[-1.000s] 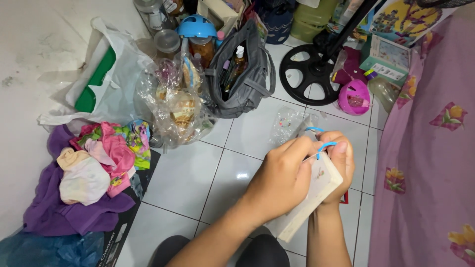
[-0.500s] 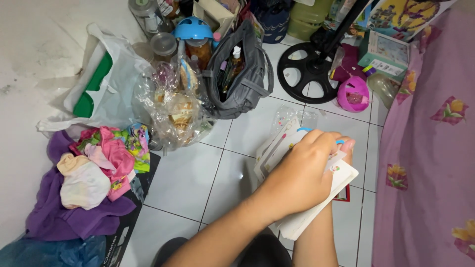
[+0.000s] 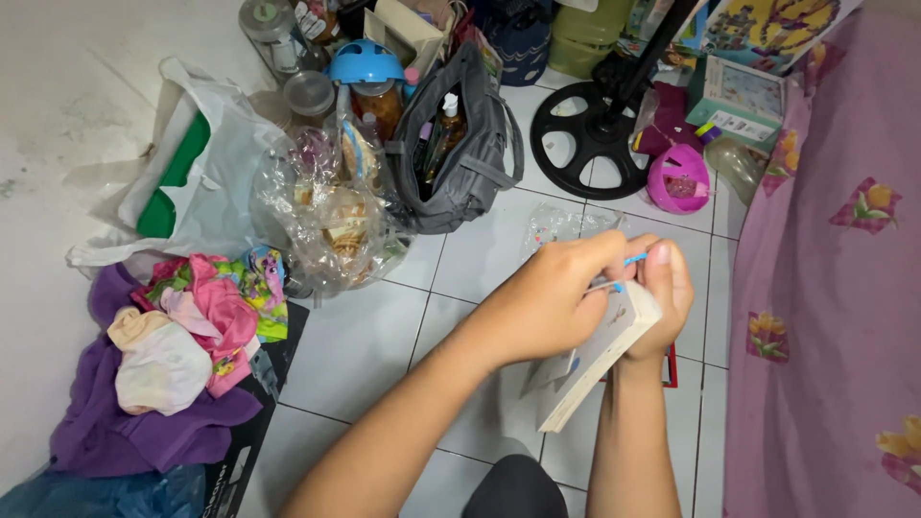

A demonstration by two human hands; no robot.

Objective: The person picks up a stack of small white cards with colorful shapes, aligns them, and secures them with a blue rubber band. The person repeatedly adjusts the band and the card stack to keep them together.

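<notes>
Above the tiled floor (image 3: 365, 355), right hand (image 3: 662, 297) grips a flat pale box (image 3: 600, 355) by its upper end; left hand (image 3: 547, 302) fingers pinch a thin blue strip (image 3: 633, 259) at the top. Box looks light, stiff cardboard, crushable; edges seem best for holding.

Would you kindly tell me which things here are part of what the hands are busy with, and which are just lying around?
In hand:
- left hand
- right hand
- white card stack
- blue clip

Lying about:
- grey bag
- pile of clothes
- clear plastic bag
- black fan base
- pink toy
- pink floral sheet
</notes>
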